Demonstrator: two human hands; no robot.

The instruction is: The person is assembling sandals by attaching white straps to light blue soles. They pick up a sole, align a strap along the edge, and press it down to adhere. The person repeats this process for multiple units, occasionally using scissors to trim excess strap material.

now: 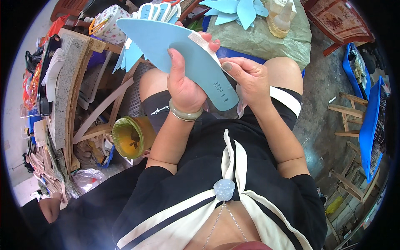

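Observation:
A light blue shoe insole [183, 52] is held up over my lap, its pointed end toward the upper left. My left hand [185, 85] grips it, thumb on the blue face and the other fingers behind its far edge. A narrow white strip [200, 41] lies along that edge. With thumb and index finger together, my right hand [250, 79] pinches the strip at the insole's right edge. A pale, thin piece [240, 102] hangs below my right hand; I cannot tell whether it belongs to the strip.
More blue insoles [239, 10] lie fanned on a green covered surface [287, 54], beside a pale bottle [284, 18]. A lined bin [133, 137] and wooden bench [68, 100] stand left. Blue trays [371, 129] are at right. Another person's arm [50, 206] shows lower left.

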